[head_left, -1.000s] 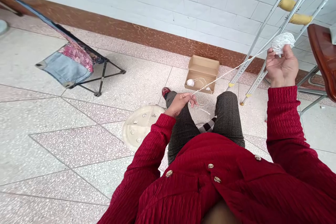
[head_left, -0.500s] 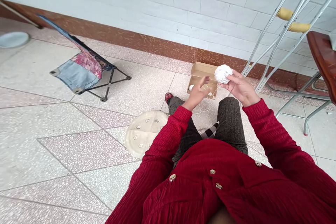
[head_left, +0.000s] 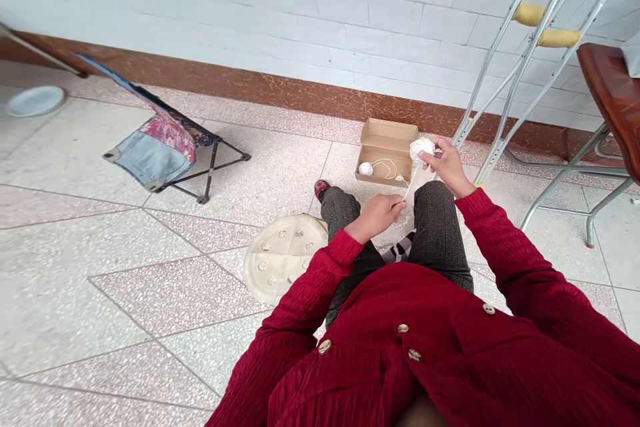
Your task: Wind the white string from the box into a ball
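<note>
In my right hand (head_left: 447, 165) is a ball of white yarn (head_left: 421, 147), gripped between thumb and fingers above my right knee. A white strand (head_left: 412, 180) runs down from it to my left hand (head_left: 379, 215), whose fingers are closed on the yarn over my lap. Beyond my hands, an open cardboard box (head_left: 389, 137) stands on the floor near the wall. Inside it lie a smaller white yarn ball (head_left: 366, 168), loops of strand and a small white piece (head_left: 399, 177).
A cream round stool top (head_left: 280, 257) sits beside my left leg. Farther left are a folding chair (head_left: 153, 150) and a pale round dish (head_left: 36, 101). Metal crutches (head_left: 520, 67) lean on the wall at right, beside a brown chair (head_left: 607, 100).
My left hand has come down and back toward my lap and closed on the strand. The strand now stretches between my hands. The right hand still holds the ball, slightly lower.
</note>
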The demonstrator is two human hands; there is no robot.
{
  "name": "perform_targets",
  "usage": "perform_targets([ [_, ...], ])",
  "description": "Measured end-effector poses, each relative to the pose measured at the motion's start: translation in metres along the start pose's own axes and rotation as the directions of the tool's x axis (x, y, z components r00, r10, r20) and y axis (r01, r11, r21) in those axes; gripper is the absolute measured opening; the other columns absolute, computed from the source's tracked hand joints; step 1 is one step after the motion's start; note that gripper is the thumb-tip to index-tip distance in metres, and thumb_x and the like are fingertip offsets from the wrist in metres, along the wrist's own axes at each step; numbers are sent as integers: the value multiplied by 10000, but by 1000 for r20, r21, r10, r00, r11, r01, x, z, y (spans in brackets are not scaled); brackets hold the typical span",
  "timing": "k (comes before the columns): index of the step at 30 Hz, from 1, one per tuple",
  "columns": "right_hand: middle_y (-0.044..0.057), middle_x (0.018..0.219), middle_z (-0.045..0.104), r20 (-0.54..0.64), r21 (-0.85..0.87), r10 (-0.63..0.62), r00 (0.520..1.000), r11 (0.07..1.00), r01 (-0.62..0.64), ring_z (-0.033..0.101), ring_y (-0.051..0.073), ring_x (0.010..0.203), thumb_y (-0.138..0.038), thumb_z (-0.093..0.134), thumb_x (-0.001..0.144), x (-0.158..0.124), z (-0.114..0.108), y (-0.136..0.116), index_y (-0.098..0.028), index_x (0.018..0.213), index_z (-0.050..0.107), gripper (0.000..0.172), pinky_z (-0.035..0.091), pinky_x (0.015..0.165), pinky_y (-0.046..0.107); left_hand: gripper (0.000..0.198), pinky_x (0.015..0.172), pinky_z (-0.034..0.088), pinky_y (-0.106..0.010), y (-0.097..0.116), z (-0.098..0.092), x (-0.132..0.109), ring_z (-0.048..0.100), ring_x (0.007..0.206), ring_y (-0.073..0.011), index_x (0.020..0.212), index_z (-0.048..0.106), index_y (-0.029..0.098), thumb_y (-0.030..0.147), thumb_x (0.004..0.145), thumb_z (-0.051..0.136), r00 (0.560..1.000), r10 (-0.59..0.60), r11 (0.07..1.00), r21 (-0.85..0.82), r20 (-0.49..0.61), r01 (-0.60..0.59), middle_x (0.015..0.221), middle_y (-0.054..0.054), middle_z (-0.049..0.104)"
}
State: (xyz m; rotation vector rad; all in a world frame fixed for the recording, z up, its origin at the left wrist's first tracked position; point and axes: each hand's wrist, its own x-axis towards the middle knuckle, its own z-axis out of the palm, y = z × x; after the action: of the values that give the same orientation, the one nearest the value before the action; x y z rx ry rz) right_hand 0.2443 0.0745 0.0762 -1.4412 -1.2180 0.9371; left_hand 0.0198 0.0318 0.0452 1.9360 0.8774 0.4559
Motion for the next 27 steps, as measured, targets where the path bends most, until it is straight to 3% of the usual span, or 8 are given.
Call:
perform_targets([
  [3,47,995,652,4,-147,-32,999,989,33,570,165,750,-336,814,655,-4,6,30,-211,1032,641,434,504,670,316,407,706,394,-314,19,-21,-2,528,601,-177,615,590,220,405,960,478,998,45,998,39,46,-47,602,-22,605],
  [5,43,1006,656,85,-153,-20,996,988,33,553,166,754,-291,828,611,-17,15,41,-218,1033,667,457,500,689,322,387,745,401,-315,26,-37,4,535,643,-185,632,609,215,409,949,502,998,55,997,57,-3,-54,621,-25,601],
  [10,9,938,694,416,186,127,901,957,-221,603,166,729,-288,839,630,-57,27,27,-251,1080,693,474,524,617,298,340,790,401,-295,14,-62,30,568,732,-179,658,637,172,338,939,544,988,28,999,-15,-153,-31,690,-21,631],
  [13,10,998,721,472,333,141,870,885,-325,662,167,785,-285,859,663,-69,19,7,-261,1102,698,469,566,635,282,335,765,420,-279,-5,-56,39,587,732,-163,683,663,149,349,935,568,992,19,985,-168,-125,-40,710,-20,662],
  [18,25,983,751,521,479,108,847,784,-395,710,170,787,-267,888,661,-69,8,-13,-225,1136,667,526,606,664,276,453,766,474,-283,-25,-29,41,628,719,-162,695,689,132,543,880,656,998,-15,912,-410,-58,-10,698,-38,696],
  [23,23,891,726,413,545,115,904,763,-346,688,139,706,-410,844,739,-57,13,-15,-196,1051,647,426,577,609,234,502,806,506,-303,-20,-9,34,665,700,-160,730,694,131,609,877,647,999,39,860,-509,32,-17,679,-58,712],
  [25,14,870,697,270,456,141,953,853,-256,651,122,658,-447,817,759,-45,12,-11,-199,1021,632,406,519,534,217,470,789,506,-301,-16,-4,29,666,679,-158,771,695,130,584,884,651,994,33,869,-495,102,22,656,-49,705],
  [27,14,886,672,67,233,96,993,966,-110,612,122,651,-433,815,747,-34,9,-2,-204,1028,617,413,483,523,229,427,783,507,-300,-11,0,24,674,694,-163,804,694,132,540,912,629,986,31,874,-484,164,53,654,-43,705],
])
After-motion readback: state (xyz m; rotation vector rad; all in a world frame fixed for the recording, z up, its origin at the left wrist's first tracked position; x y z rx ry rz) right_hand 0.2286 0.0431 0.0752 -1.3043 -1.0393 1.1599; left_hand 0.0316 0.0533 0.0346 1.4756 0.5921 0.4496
